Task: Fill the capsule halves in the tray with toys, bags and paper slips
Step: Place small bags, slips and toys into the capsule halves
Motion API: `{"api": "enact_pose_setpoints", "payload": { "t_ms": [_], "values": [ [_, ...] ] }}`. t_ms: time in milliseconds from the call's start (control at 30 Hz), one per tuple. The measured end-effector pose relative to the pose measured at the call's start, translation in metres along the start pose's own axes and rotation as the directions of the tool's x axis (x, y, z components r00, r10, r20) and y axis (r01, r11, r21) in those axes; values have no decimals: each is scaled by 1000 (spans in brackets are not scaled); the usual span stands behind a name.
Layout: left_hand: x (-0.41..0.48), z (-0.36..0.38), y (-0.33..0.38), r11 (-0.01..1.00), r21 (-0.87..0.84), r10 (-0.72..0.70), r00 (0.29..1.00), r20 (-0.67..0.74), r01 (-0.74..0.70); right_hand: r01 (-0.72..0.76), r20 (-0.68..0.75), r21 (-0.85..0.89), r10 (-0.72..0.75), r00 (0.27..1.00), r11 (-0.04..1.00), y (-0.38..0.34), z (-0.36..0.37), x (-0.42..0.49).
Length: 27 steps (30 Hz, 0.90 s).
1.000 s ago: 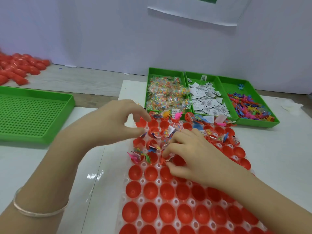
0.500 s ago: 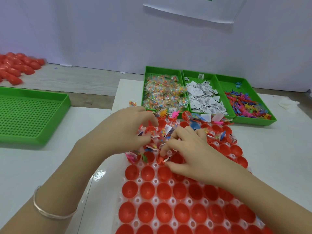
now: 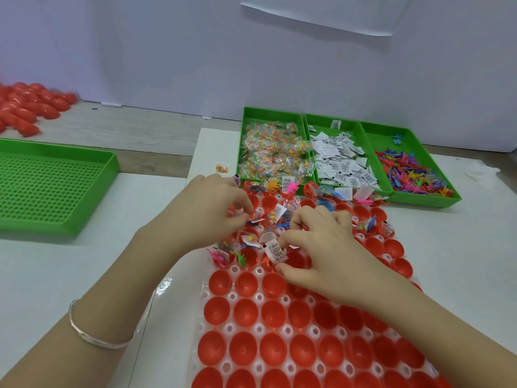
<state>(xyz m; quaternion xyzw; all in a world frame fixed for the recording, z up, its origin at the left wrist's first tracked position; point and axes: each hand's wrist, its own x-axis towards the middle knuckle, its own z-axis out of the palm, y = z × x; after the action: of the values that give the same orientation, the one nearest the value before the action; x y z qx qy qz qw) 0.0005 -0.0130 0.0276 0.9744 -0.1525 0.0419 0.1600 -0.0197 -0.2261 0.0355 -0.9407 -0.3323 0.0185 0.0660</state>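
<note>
Since half a second ago the left hand (image 3: 212,214) has slid further over the filled cups, its fingertips pinched narrow; whether it holds anything I cannot tell. The right hand (image 3: 321,247) pinches a paper slip (image 3: 275,249) over the middle rows of the tray (image 3: 258,297). The far rows of capsule halves (image 3: 246,284) hold toys, bags and slips, while the near rows are bare, so most remain. The supply bins (image 3: 307,119) crowd the far edge, and bare table lies on both sides.

I get bright, even light and soft shadows; glare sits just left of the tray (image 3: 258,297); frame edges bow.
</note>
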Motion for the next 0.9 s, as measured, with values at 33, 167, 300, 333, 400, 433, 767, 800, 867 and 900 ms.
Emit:
{"api": "enact_pose_setpoints", "payload": {
  "t_ms": [33,167,300,333,400,433,767,800,867,900],
  "values": [
    [0,0,0,1000,-11,1,1000,4,-1,-5,-5,16,5,1000,1000,0,0,-1],
    [-2,-9,0,992,-125,-3,999,-45,-3,-9,-18,45,10,1000,999,1,2,-2],
    [-8,-25,0,979,-201,16,999,-35,-23,-13,-31,122,17,999,992,4,0,-2],
    [-11,-30,0,976,-215,29,999,-18,-33,-19,-34,148,24,999,989,4,-1,-2],
    [-15,-36,2,971,-234,55,998,19,-49,-34,-54,203,46,997,979,4,-2,-1],
    [-17,-38,3,970,-235,69,997,34,-60,-43,-70,224,60,996,974,3,-2,0],
    [-27,-34,14,990,-76,128,978,168,-116,-98,-234,414,210,949,905,8,-3,-1],
    [-31,-30,18,987,-26,160,975,151,-158,-106,-239,421,223,945,901,8,-2,-2],
    [-40,-20,25,972,40,229,972,56,-231,-127,-241,435,251,938,892,8,0,-4],
    [-44,-16,28,966,61,252,968,-10,-251,-140,-234,439,263,936,888,7,2,-5]
  ]
}}
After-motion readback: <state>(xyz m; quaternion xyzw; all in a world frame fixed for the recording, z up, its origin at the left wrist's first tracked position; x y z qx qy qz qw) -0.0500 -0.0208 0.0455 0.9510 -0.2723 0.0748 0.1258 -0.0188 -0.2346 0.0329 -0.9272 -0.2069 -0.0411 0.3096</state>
